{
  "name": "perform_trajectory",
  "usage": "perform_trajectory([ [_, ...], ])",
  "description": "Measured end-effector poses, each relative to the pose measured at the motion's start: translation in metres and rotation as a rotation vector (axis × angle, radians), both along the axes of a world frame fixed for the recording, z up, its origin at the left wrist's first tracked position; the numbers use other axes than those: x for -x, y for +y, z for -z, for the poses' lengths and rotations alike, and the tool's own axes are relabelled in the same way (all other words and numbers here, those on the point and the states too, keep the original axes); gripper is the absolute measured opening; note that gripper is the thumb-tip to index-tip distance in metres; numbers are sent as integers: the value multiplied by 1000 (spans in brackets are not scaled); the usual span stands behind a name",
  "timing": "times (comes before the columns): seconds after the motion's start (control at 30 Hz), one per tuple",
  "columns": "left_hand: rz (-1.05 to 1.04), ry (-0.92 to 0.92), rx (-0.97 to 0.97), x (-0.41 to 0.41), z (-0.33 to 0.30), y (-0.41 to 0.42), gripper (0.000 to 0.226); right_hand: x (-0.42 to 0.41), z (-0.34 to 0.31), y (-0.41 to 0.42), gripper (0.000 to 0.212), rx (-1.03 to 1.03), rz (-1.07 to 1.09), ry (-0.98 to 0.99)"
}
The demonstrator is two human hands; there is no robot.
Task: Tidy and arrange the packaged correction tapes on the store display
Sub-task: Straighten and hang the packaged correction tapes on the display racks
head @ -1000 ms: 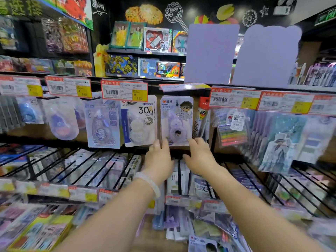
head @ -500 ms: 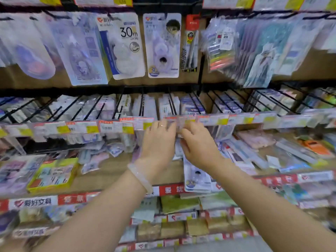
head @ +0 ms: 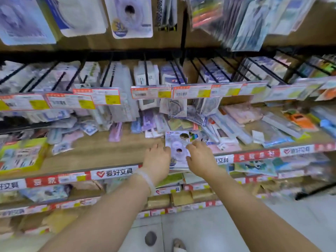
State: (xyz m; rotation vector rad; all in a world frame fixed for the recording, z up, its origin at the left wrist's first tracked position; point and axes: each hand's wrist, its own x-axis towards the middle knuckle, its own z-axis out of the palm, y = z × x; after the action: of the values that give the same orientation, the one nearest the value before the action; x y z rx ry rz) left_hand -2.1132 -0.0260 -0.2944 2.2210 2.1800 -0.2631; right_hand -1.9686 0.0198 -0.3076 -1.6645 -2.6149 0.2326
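Observation:
A pale purple correction tape pack point(head: 176, 142) with a cartoon figure lies on the wooden shelf point(head: 101, 151), near its front edge. More packs seem to lie stacked under it. My left hand point(head: 158, 158) holds its left edge with curled fingers. My right hand point(head: 200, 157) holds its right edge the same way. Similar correction tape packs point(head: 130, 17) hang from pegs at the top.
A row of black wire pegs point(head: 145, 73) with price tags point(head: 151, 92) juts out above the hands. Loose stationery packs point(head: 227, 128) lie piled at the back and right of the shelf. A yellow-green box point(head: 21, 155) stands at the left. Lower shelves and the floor lie below.
My view has tilted downward. Both hands dropped from the hanging packs, past the peg row with the price tags, to the pack lying on the wooden shelf.

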Motion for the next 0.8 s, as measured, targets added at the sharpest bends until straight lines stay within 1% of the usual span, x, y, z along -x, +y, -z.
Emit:
perform_trajectory([
  [0.1, -44, -28, 78, -13, 20, 21, 43, -11, 15, 20, 36, 56, 14, -28],
  [0.2, -149, -146, 118, -23, 36, 42, 39, -19, 28, 40, 41, 104, 22, 2],
  [0.27, -248, -244, 173, -28, 45, 54, 45, -23, 36, 52, 44, 125, 35, 20],
  [0.3, -298, -292, 197, -30, 50, 59, 55, -25, 40, 57, 44, 143, 45, 28],
  [0.33, -353, -334, 204, -33, 55, 65, 70, -25, 43, 62, 44, 163, 55, 35],
  [0.4, -435, -395, 219, -41, 58, 73, 110, -27, 50, 70, 42, 193, 57, 44],
  [0.43, -469, -416, 215, -45, 58, 76, 122, -28, 53, 73, 42, 207, 51, 45],
  [0.47, -501, -437, 227, -47, 62, 80, 123, -30, 56, 75, 43, 228, 46, 46],
  [0.5, -532, -458, 238, -48, 65, 84, 120, -32, 58, 77, 43, 253, 49, 54],
  [0.63, -582, -461, 248, -47, 72, 91, 100, -38, 65, 84, 43, 294, 84, 124],
  [0.73, -661, -544, 250, -40, 72, 93, 91, -38, 65, 87, 41, 304, 105, 180],
  [0.8, -720, -589, 213, -29, 70, 91, 80, -33, 64, 88, 38, 317, 122, 229],
])
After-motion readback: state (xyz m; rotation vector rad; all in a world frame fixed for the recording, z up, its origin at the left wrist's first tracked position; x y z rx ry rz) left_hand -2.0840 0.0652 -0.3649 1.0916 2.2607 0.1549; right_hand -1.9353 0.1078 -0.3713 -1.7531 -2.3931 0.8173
